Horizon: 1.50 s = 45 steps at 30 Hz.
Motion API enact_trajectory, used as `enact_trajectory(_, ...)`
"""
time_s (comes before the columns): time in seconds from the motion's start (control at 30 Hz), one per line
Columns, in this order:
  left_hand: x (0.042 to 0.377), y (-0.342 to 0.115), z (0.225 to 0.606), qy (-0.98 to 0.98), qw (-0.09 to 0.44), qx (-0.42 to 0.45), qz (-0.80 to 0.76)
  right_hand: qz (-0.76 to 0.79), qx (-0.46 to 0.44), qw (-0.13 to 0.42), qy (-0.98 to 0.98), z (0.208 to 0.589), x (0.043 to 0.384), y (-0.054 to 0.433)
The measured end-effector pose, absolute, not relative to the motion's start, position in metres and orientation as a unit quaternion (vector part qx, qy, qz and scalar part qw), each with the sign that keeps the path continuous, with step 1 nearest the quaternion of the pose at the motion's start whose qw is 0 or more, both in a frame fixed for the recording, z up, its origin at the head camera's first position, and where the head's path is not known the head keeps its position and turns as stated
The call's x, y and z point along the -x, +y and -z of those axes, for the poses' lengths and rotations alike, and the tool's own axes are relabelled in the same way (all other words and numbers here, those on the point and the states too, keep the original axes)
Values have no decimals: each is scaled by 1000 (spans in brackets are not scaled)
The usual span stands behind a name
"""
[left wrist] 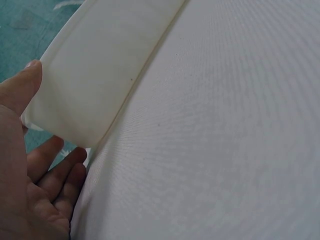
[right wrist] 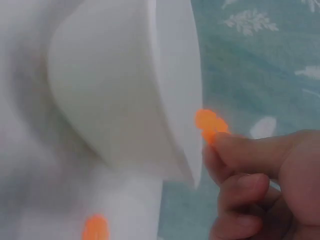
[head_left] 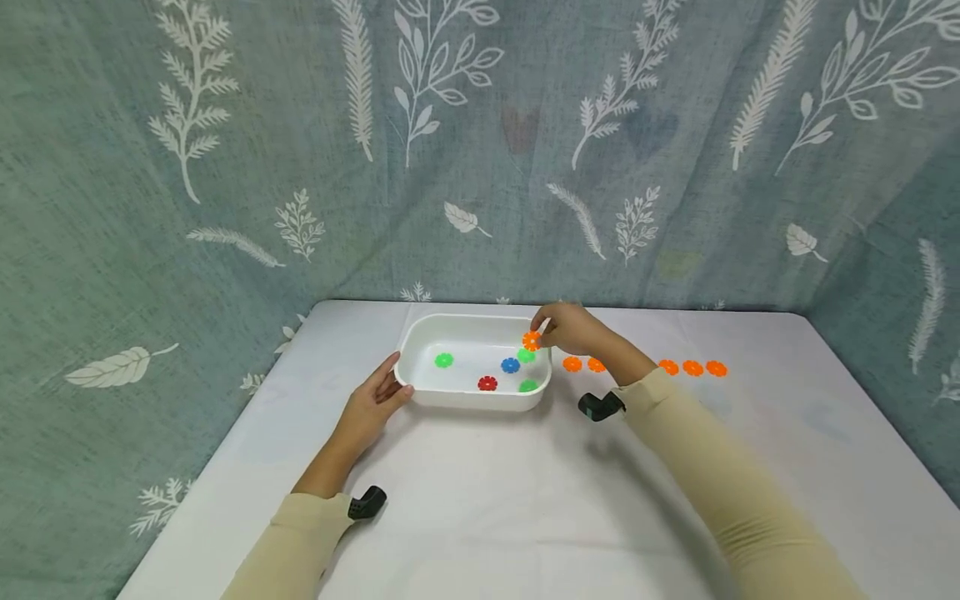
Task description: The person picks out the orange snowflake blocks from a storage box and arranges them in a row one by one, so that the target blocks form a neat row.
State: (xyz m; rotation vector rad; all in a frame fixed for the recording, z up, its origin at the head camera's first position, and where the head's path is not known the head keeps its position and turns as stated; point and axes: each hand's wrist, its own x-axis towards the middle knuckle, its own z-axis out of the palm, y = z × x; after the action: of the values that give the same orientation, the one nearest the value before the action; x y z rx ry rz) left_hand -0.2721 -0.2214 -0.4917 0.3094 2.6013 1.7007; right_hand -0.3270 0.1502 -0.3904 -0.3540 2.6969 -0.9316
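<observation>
In the head view my right hand point(head_left: 572, 328) pinches an orange flower-shaped disc point(head_left: 531, 340) over the right end of a white plastic basin point(head_left: 472, 402). The right wrist view shows the orange disc point(right wrist: 211, 122) between thumb and fingers, just beyond the basin's rim. My left hand point(head_left: 370, 402) holds the basin's left end. Its thumb lies on the near side and its fingers are around the end wall, as the left wrist view also shows. Inside the basin lie a blue disc point(head_left: 510, 365), a red disc point(head_left: 487, 383) and several green discs point(head_left: 444, 360).
A row of orange discs point(head_left: 693, 367) lies on the white-covered table point(head_left: 480, 492) right of the basin, partly hidden by my right forearm. A patterned grey-green curtain point(head_left: 465, 183) hangs behind the table and along its sides.
</observation>
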Motion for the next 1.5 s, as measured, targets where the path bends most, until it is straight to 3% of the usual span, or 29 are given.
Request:
enact_trajectory(0.27,273,-221,490,836,12,-92,-541,340,108,132,925,387,311,192)
enact_trajectory(0.8,272,-223,493,838,12,-102,-536,369,23,123,921,414,277,290)
enact_trajectory(1.5,277,-223,494,846,12,-93,-524,375,-97,57,920,433,236,389)
